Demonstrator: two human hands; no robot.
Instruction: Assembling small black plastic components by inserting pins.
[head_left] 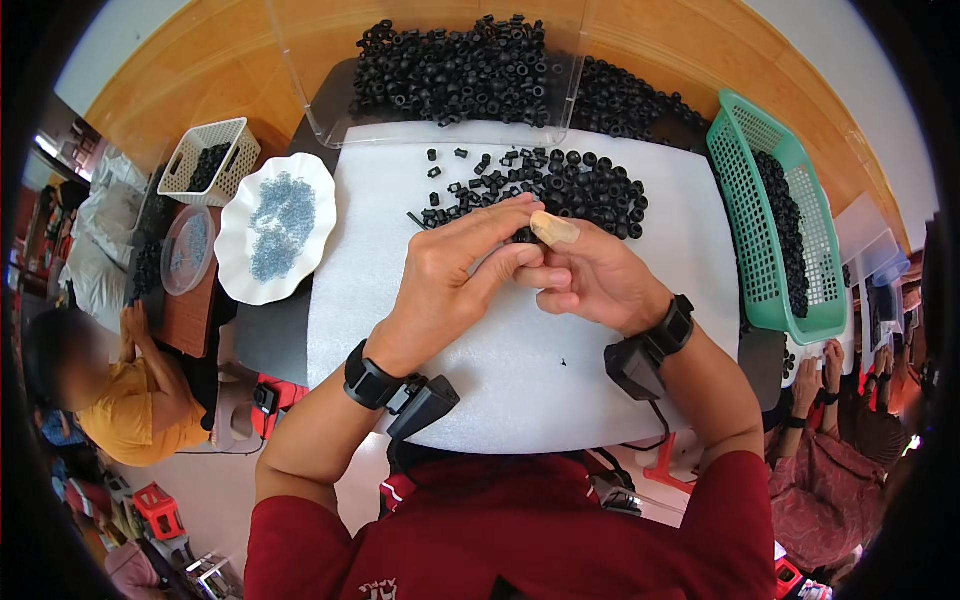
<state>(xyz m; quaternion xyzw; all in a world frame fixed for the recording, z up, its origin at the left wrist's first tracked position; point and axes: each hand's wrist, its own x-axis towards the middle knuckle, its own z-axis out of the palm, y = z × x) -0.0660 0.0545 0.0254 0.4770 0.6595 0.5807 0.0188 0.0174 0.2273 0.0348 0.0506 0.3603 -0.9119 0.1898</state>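
My left hand [462, 262] and my right hand [603, 268] meet over a white foam sheet [500, 370]. Between their fingertips they pinch a small black part [525, 235], mostly hidden by the fingers. A beige covering [556, 228] wraps my right thumb. Just beyond my hands lies a loose spread of black parts: small spool-shaped pieces [478, 185] to the left and rounder ring-like pieces [595, 185] to the right. A thin dark stick-like piece [416, 220] shows beside my left hand; whether the hand holds it cannot be told.
A clear bin [330, 125] heaped with black parts stands at the back. On the left are a scalloped white dish [235, 240] of small clear bluish pieces and a cream basket [190, 150]. A green basket [735, 200] stands right. People [150, 400] sit on both sides.
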